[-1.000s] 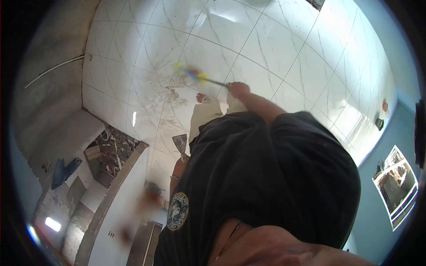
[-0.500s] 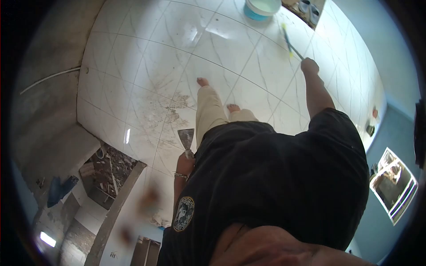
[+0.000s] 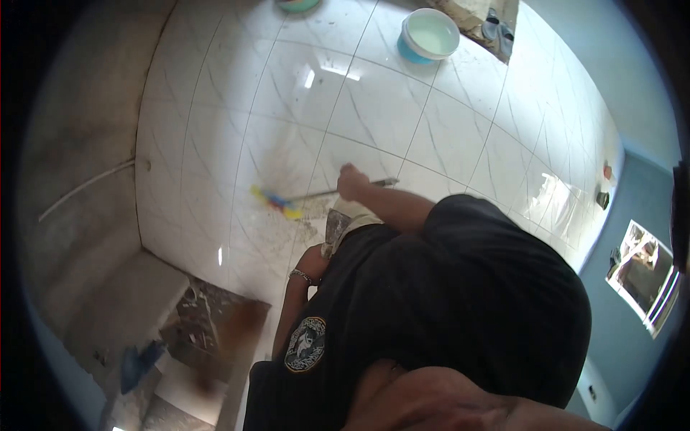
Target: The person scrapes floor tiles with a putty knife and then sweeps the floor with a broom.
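My right hand (image 3: 352, 182) is closed round the dark handle of a brush (image 3: 277, 202). The brush head, coloured yellow, blue and red, is at the dirty patch (image 3: 305, 228) on the tiled floor, left of my legs. The handle's far end sticks out to the right of my fist. Close to my left thigh, my left hand (image 3: 314, 260) grips a scraper (image 3: 336, 225), its wide grey blade pointing away from me. A bracelet is on that wrist.
A blue and white bucket (image 3: 429, 36) of pale liquid stands on the tiles ahead. Part of a green container (image 3: 298, 4) shows at the top edge. Shoes (image 3: 491, 26) lie near an opening at upper right. Rubble fills a recess (image 3: 194, 316) at lower left.
My right hand has swung the brush from the far right across to the dirty patch on the left. The scraper stays in my left hand, nearer my legs. The view has shifted.
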